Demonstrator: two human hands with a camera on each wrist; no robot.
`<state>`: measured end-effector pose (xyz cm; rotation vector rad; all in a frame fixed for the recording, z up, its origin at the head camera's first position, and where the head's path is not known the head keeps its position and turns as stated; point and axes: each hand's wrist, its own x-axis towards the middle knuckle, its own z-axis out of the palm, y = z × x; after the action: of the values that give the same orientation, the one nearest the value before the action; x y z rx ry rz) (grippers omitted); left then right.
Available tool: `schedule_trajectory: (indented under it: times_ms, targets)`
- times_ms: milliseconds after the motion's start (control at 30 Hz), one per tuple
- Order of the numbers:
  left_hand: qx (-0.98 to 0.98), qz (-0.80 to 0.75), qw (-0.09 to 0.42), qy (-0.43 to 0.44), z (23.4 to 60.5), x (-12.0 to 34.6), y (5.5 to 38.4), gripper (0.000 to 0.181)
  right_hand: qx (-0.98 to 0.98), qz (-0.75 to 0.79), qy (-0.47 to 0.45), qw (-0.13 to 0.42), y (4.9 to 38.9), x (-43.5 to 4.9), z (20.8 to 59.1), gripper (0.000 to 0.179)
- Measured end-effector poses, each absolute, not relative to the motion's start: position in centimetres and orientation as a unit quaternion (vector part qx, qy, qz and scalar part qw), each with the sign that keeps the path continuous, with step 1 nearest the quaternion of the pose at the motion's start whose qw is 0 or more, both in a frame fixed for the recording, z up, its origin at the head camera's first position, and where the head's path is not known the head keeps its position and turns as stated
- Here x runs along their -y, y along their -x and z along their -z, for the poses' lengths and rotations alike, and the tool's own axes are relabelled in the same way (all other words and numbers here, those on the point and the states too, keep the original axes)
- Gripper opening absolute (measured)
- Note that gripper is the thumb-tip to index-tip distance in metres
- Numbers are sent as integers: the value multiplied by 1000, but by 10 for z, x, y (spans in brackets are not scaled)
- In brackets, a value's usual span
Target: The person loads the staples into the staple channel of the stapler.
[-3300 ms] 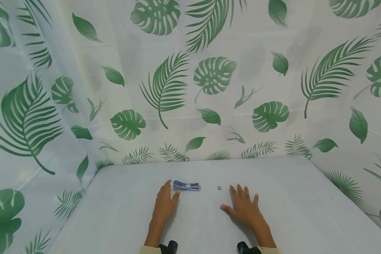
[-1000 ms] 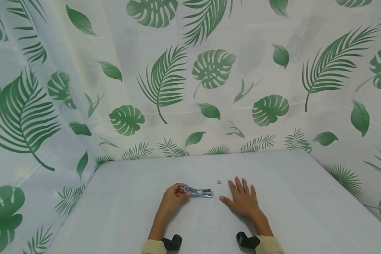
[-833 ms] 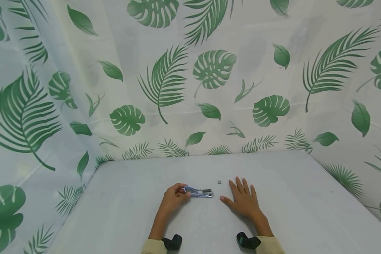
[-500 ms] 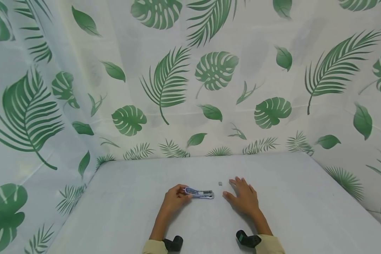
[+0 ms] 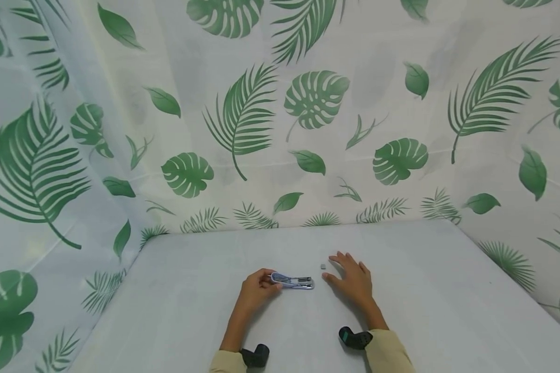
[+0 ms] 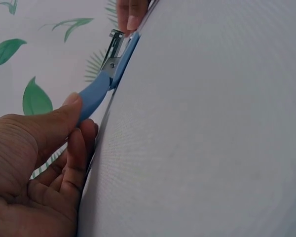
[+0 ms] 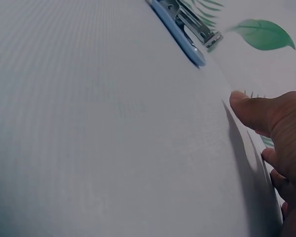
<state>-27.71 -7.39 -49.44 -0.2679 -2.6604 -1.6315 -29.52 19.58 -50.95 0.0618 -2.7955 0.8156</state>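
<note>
A blue stapler (image 5: 293, 281) lies on the white table, its metal magazine exposed and its jaws spread apart. My left hand (image 5: 256, 291) pinches its rear end between thumb and fingers; the left wrist view shows the thumb on the blue handle of the stapler (image 6: 94, 98). To the right of the stapler sits a small grey block (image 5: 323, 267), too small to identify for certain. My right hand (image 5: 353, 282) is just beside this block, thumb and forefinger apart, with nothing between them. In the right wrist view, the right thumb (image 7: 251, 111) points toward the stapler's front end.
The white table (image 5: 177, 290) extends around both hands. Behind it and at the sides hangs a white curtain (image 5: 261, 207) printed with green leaves. A black wrist camera (image 5: 354, 338) is strapped on each forearm.
Earlier, my left hand took hold of the stapler and moved it rightward. Since then it has stayed still, while my right hand lifted off its flat rest and moved left to the grey block.
</note>
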Motion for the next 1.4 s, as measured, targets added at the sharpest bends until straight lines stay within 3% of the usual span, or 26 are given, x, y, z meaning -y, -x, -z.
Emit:
schedule_trajectory:
  times_ms: [600,1400]
  targets:
    - [851,519,9,82,490,74,277,34,943,-297,-14,147,302,-180,506,31]
    - [847,525,7,78,493,75,276,32,938,-298,14,175,305,-176,514,14]
